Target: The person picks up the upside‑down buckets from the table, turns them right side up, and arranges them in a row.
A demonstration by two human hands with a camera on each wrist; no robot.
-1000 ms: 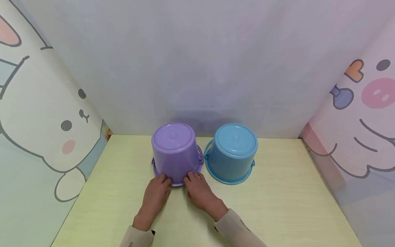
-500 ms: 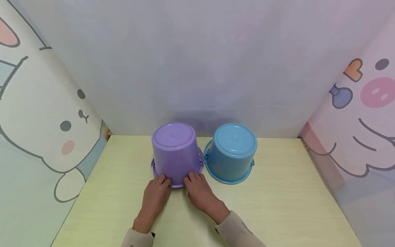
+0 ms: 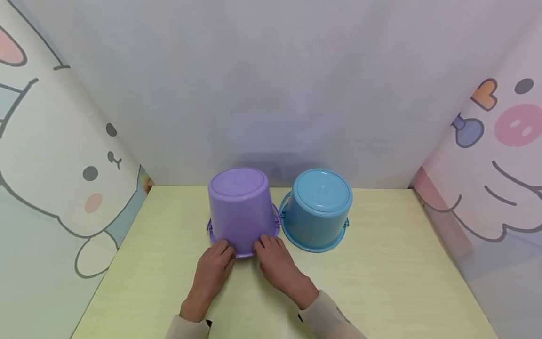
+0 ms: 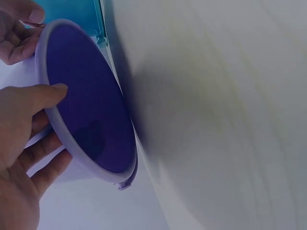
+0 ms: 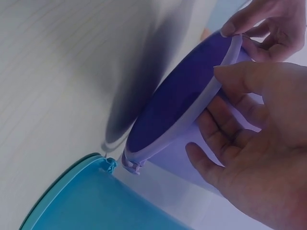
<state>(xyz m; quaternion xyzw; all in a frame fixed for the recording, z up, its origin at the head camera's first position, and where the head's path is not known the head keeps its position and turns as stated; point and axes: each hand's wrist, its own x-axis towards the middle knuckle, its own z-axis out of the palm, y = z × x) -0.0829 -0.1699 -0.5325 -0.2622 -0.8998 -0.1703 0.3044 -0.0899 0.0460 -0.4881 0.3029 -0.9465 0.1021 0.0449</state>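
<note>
A purple bucket (image 3: 241, 212) stands upside down, its near rim tipped up off the table; both wrist views look into its dark inside (image 4: 91, 91). My left hand (image 3: 212, 268) pinches the near rim on its left part, thumb inside and fingers against the outer wall. On the right part of that same rim, my right hand (image 3: 277, 263) grips likewise, its thumb (image 5: 235, 76) over the edge. Just right of the purple bucket sits an upside-down blue bucket (image 3: 323, 207), which neither hand touches.
Both buckets are on a pale wood-grain table (image 3: 381, 282). A plain light backdrop (image 3: 271, 94) rises close behind them. Cartoon-printed side panels (image 3: 55, 188) flank the table. The purple bucket's handle joint (image 5: 132, 165) is very near the blue bucket.
The near rim of the purple bucket has shifted very slightly toward me, with both hands keeping their hold. The blue bucket stays where it was.
</note>
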